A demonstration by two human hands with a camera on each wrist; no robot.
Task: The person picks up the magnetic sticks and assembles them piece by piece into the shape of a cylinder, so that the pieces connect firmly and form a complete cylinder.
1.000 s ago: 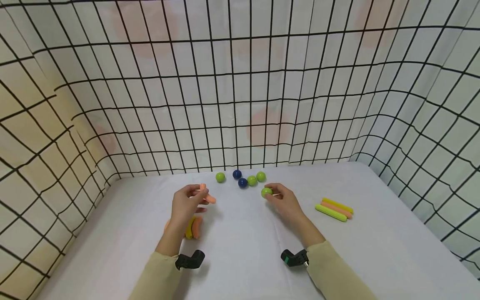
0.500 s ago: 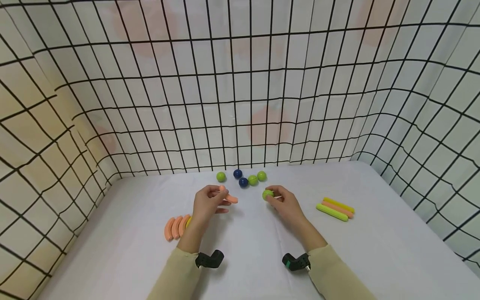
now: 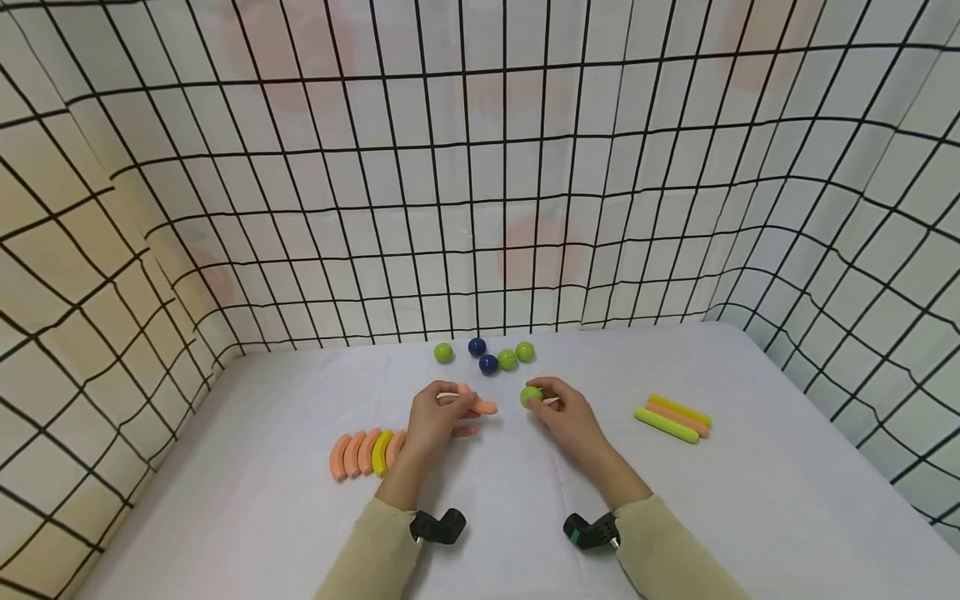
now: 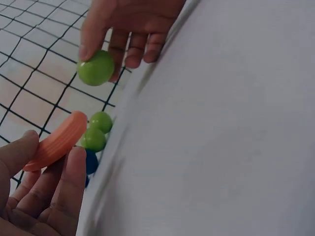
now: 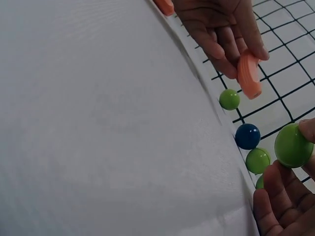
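L grip [image 3: 435, 417] pinches orange arc [image 4: 59, 140], R grip [image 3: 567, 412] pinches green ball [image 3: 529, 395]; both off bench [image 3: 510, 500], near each other, not touching. Step's prob. a two-handed hold; next move likely needs steady pinches, esp. R.

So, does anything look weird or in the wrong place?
Nothing looks spilled or broken. One yellow curved piece stands out in the row left of the left hand, because the other curved pieces visible there are orange. Also, one green ball sits apart from the clustered balls at the back.
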